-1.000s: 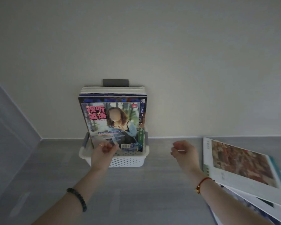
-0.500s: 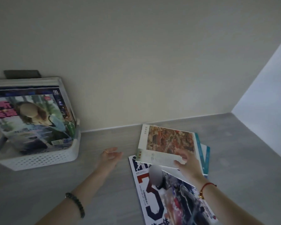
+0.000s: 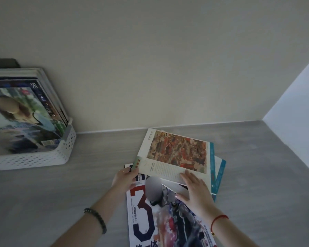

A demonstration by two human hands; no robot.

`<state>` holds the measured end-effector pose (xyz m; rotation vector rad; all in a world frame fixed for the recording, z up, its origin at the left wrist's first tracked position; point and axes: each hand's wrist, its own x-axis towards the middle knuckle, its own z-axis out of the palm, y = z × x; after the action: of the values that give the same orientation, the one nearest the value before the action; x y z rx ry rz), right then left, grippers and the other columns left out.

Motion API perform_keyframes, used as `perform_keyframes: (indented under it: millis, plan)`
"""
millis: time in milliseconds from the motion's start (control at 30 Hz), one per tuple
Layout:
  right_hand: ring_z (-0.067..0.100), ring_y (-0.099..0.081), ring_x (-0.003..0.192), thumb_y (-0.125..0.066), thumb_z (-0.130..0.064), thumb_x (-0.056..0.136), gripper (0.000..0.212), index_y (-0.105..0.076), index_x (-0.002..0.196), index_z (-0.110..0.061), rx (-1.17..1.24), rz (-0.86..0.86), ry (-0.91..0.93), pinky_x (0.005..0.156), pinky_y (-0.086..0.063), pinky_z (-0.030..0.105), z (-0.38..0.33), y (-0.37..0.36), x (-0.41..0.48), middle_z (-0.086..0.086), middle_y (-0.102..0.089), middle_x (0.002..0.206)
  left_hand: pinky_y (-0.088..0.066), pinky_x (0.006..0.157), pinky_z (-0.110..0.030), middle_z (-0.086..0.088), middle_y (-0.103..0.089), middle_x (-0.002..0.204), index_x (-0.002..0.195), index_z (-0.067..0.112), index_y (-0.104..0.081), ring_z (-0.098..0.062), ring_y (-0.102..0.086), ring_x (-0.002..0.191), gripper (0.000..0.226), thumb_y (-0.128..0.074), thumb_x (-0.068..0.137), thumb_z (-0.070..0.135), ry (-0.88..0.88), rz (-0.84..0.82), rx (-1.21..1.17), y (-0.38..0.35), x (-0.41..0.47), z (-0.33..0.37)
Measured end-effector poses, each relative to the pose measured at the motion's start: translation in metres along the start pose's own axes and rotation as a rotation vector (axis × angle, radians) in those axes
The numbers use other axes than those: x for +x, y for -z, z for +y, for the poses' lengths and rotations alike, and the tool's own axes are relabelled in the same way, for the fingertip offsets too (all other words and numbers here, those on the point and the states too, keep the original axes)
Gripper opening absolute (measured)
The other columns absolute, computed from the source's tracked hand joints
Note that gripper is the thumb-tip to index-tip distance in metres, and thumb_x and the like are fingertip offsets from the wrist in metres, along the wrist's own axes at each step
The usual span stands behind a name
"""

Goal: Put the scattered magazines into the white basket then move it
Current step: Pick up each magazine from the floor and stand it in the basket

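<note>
Fingers (image 3: 130, 172) of the left hand (image 3: 124, 180) curl round the corner of the painting-cover magazine (image 3: 177, 154) that points toward the white basket (image 3: 43, 159), pinching it, while the right hand (image 3: 196, 191) lies flat with straight fingers on the same cover's edge farther from the basket, pressing, not gripping. That magazine tops a loose pile well to the right of the basket, resting over the teal-edged magazines (image 3: 219, 168) and partly over the big "3" magazine (image 3: 150, 220). Its longer side seems to run roughly along the back wall (image 3: 150, 59), so one short end faces the basket. The left hand is the nearer one to the basket, and I would judge the carry goes leftward. Between basket and pile the grey countertop (image 3: 87, 184) is bare, so the path looks free. The basket sits against the wall with standing magazines (image 3: 21, 118) leaning back in it; the likeliest gap is at its front rim, and the new one would need tipping upright to slip in.
</note>
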<state>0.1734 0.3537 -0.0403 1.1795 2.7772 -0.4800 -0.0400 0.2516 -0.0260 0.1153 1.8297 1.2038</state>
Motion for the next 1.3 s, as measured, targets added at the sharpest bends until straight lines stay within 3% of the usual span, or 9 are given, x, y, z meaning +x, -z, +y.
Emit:
perform_keyframes:
  millis: [167,600,733,833,933,1033,1133,1233,1300]
  plan:
    - [0.015,-0.013,0.141,-0.04,-0.049,0.089,0.067,-0.013,0.144,-0.022,-0.011,0.008,0.013,0.116,-0.014,0.037,0.0,-0.004,-0.006,-0.002,-0.014,0.154,-0.053,0.046,-0.027,-0.008,-0.062,0.085,0.108,0.01,-0.053,-0.018,-0.058,0.065,0.027,-0.062,0.083,0.015,0.037,0.017,-0.191,-0.008,-0.004,0.001]
    - [0.012,-0.037,0.127,-0.039,-0.034,0.093,0.047,-0.026,0.137,-0.026,0.035,0.171,0.021,0.106,-0.031,0.027,-0.03,0.001,-0.027,-0.006,-0.036,0.139,-0.052,0.089,-0.046,-0.018,-0.069,0.089,0.09,0.007,-0.062,-0.032,-0.065,0.09,0.01,-0.061,0.08,0.007,-0.154,-0.13,-0.182,-0.01,-0.054,0.007]
    - [0.006,-0.061,0.077,-0.039,-0.028,0.094,0.019,-0.053,0.106,-0.022,0.192,0.293,0.0,0.066,-0.048,0.016,-0.058,0.033,-0.021,-0.009,-0.058,0.087,-0.057,0.066,-0.029,-0.006,-0.075,0.078,0.091,0.008,-0.063,-0.022,-0.072,0.079,0.028,-0.068,0.072,0.029,-0.287,-0.243,-0.274,0.015,-0.074,0.021]
    - [0.003,-0.062,0.064,-0.047,-0.027,0.091,0.015,-0.058,0.096,-0.017,0.398,0.351,0.062,0.048,-0.047,0.013,-0.085,0.064,-0.016,-0.007,-0.064,0.087,-0.055,0.065,-0.027,0.001,-0.072,0.094,0.098,0.018,-0.061,-0.017,-0.068,0.086,0.05,-0.06,0.063,0.053,-0.354,-0.129,-0.2,0.048,-0.078,0.03]
    - [0.004,-0.068,0.074,-0.052,-0.025,0.087,0.017,-0.057,0.103,-0.025,0.956,0.305,0.074,0.052,-0.055,0.021,-0.12,0.101,-0.014,-0.012,-0.065,0.091,-0.049,0.081,-0.031,0.006,-0.054,0.114,0.124,0.023,-0.046,-0.013,-0.056,0.097,0.053,-0.054,0.079,0.048,-0.358,0.009,-0.115,0.085,-0.078,0.034]
    - [0.009,-0.069,0.078,-0.055,-0.029,0.085,0.013,-0.061,0.096,-0.03,1.212,0.277,0.061,0.061,-0.057,0.031,-0.154,0.122,-0.007,-0.005,-0.072,0.091,-0.051,0.087,-0.039,0.003,-0.062,0.109,0.107,0.03,-0.057,-0.024,-0.059,0.102,0.025,-0.051,0.085,0.038,-0.395,-0.041,-0.146,0.123,-0.081,0.039]
    - [0.018,-0.069,0.083,-0.054,-0.027,0.086,0.01,-0.061,0.094,-0.028,1.303,0.239,0.038,0.068,-0.058,0.036,-0.187,0.122,0.003,-0.001,-0.072,0.095,-0.049,0.091,-0.05,-0.014,-0.065,0.108,0.094,0.02,-0.062,-0.036,-0.061,0.1,0.013,-0.055,0.085,0.028,-0.408,0.05,-0.224,0.163,-0.086,0.047]
    - [0.021,-0.066,0.088,-0.055,-0.025,0.087,0.007,-0.059,0.09,-0.031,1.216,0.294,0.026,0.074,-0.056,0.044,-0.221,0.115,0.014,0.001,-0.069,0.1,-0.056,0.071,-0.032,-0.01,-0.068,0.1,0.093,0.014,-0.062,-0.024,-0.065,0.089,0.012,-0.059,0.084,0.021,-0.461,0.135,-0.18,0.206,-0.089,0.054]
    - [0.014,-0.064,0.088,-0.058,-0.023,0.086,0.01,-0.059,0.088,-0.032,1.113,0.364,0.066,0.07,-0.056,0.032,-0.246,0.114,0.024,-0.004,-0.068,0.098,-0.054,0.063,-0.026,-0.008,-0.069,0.094,0.09,0.014,-0.063,-0.023,-0.065,0.086,0.009,-0.062,0.082,0.017,-0.505,0.187,-0.16,0.235,-0.089,0.059]
